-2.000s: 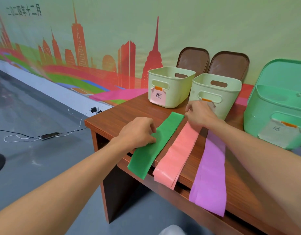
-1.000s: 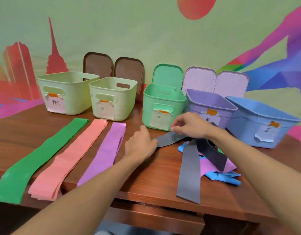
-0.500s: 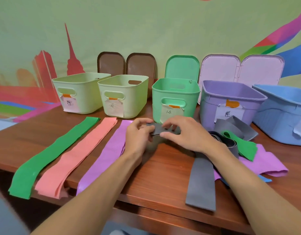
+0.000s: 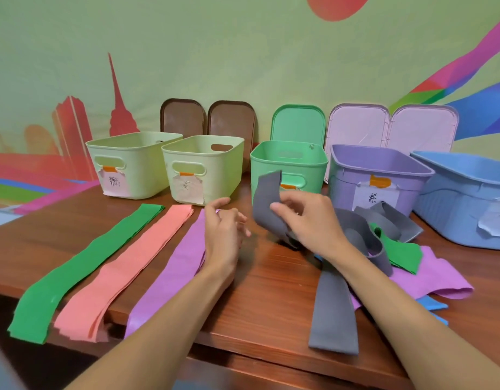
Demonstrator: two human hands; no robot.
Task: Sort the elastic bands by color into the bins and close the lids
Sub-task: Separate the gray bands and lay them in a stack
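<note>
The wooden table [image 4: 271, 291] carries a row of open bins [image 4: 203, 164] along the wall, with lids [image 4: 299, 122] propped behind. A green band [image 4: 82, 266], a pink band [image 4: 130, 266] and a purple band [image 4: 172, 271] lie flat at left; a mixed heap [image 4: 434, 274] lies at right. The right hand [image 4: 313, 220] pinches a grey band [image 4: 267, 204] in its fingers, lifted before the green bin [image 4: 288, 164] — the left hand [image 4: 223, 235] has its fingers loosely curled and holds nothing.
</note>
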